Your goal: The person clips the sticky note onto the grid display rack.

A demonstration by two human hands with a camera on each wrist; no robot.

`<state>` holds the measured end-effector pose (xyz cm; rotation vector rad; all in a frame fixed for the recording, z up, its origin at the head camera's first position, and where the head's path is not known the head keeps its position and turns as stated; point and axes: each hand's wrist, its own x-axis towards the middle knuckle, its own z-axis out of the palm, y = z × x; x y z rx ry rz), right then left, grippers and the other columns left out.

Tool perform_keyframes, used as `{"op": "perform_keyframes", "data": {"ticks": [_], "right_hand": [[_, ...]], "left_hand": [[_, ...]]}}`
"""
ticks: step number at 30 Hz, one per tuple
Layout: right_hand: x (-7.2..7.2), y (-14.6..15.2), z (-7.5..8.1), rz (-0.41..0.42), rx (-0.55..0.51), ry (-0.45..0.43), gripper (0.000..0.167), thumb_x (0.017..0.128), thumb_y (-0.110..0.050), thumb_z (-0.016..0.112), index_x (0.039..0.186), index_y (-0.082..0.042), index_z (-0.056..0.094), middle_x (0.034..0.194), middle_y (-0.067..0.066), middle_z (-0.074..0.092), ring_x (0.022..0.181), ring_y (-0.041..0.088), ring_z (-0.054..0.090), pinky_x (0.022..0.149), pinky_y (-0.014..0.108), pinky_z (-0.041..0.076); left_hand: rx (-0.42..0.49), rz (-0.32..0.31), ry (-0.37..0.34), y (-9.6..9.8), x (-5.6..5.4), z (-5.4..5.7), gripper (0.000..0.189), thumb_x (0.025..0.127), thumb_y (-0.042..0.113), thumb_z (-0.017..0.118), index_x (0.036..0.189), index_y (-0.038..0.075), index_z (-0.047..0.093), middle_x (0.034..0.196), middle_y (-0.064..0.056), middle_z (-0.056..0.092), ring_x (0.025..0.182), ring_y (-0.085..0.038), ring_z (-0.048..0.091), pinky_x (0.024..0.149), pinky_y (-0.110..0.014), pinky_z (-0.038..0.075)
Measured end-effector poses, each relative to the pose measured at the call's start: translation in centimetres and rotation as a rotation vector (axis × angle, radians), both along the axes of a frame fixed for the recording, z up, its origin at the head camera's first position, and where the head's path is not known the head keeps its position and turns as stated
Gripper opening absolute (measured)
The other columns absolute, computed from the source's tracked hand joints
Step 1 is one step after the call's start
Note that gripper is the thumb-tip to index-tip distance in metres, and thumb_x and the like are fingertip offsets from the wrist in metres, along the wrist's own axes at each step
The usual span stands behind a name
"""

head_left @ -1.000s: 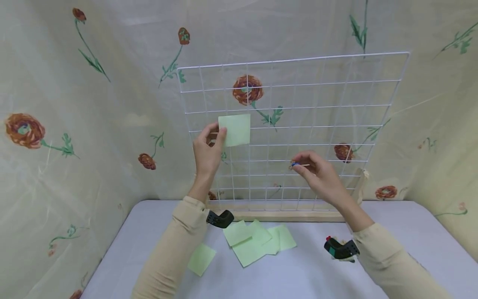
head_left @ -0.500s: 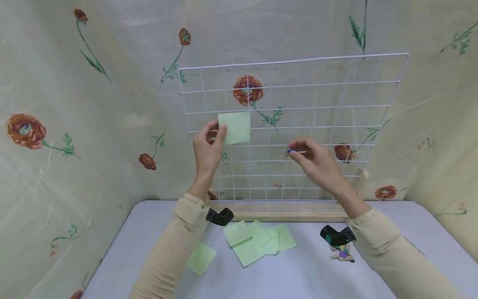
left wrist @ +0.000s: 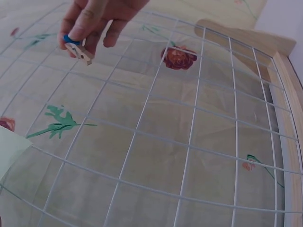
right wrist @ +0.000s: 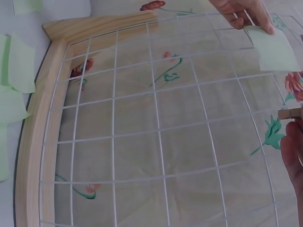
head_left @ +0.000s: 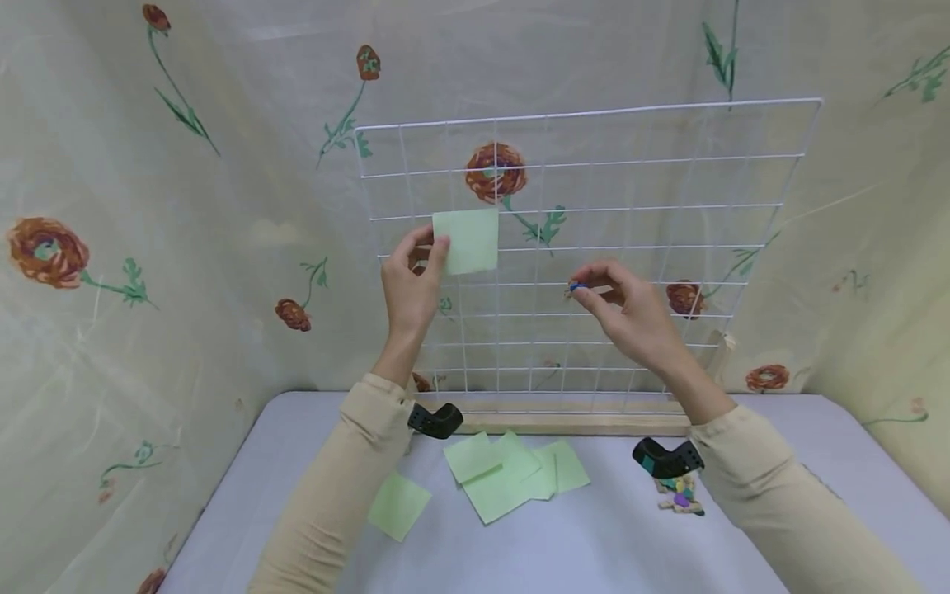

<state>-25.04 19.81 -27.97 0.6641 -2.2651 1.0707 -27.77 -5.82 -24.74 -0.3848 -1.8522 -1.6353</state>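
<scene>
My left hand [head_left: 412,285] pinches a pale green paper square [head_left: 467,241] by its left edge, thumb in front, holding it upright against the white wire grid [head_left: 594,162]. In the right wrist view, the same paper [right wrist: 273,51] overlaps the grid wires. My right hand [head_left: 629,318] pinches a small wooden clothespin [left wrist: 78,49] with a blue decoration between thumb and fingers. It is to the right of the paper and a little lower, in front of the grid. The clothespin's wooden end [right wrist: 289,114] points toward the paper's side.
The grid stands upright in a wooden base [head_left: 564,424] at the back of the table [head_left: 289,487]. Several green paper squares [head_left: 493,495] lie overlapping before it, one single square [head_left: 399,506] further left. Small decorated clothespins [head_left: 679,499] lie at the right. Flowered cloth [head_left: 223,272] hangs behind.
My right hand has risen and moved slightly left with the clothespin, closer to the paper's height. The left hand has lifted the paper a little. The head view has shifted slightly.
</scene>
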Motion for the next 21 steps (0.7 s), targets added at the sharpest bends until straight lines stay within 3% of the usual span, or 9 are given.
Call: {"op": "perform_keyframes", "data": {"ticks": [3,10,21], "right_hand": [[-0.1,-0.1,0.3,0.001,-0.014,0.012,0.018,0.093,-0.014,0.059,0.111,-0.009,0.06,0.102,0.003,0.065,0.093,0.0,0.056,0.077,0.013,0.047],[0.1,0.0,0.9,0.01,-0.013,0.036,0.019,0.092,-0.011,0.06,0.11,-0.007,0.06,0.103,0.004,0.063,0.095,0.0,0.053,0.078,0.011,0.045],[-0.5,-0.4,2.8,0.013,-0.015,0.067,0.018,0.092,-0.012,0.06,0.109,-0.005,0.06,0.102,0.005,0.064,0.095,0.0,0.053,0.076,0.015,0.046]], "left_hand": [[0.003,-0.001,0.006,0.1,-0.3,-0.1,0.028,0.093,0.013,0.059,0.116,-0.002,0.062,0.108,-0.019,0.063,0.084,-0.022,0.058,0.063,-0.013,0.045],[0.015,0.028,0.023,0.0,-2.5,-1.9,0.031,0.092,0.025,0.062,0.117,0.007,0.064,0.107,-0.01,0.065,0.084,-0.016,0.059,0.066,-0.016,0.048],[0.026,0.017,0.089,-0.2,-2.9,-0.9,0.032,0.091,0.028,0.062,0.115,0.006,0.065,0.103,-0.011,0.065,0.079,-0.013,0.061,0.056,-0.017,0.051]]}}
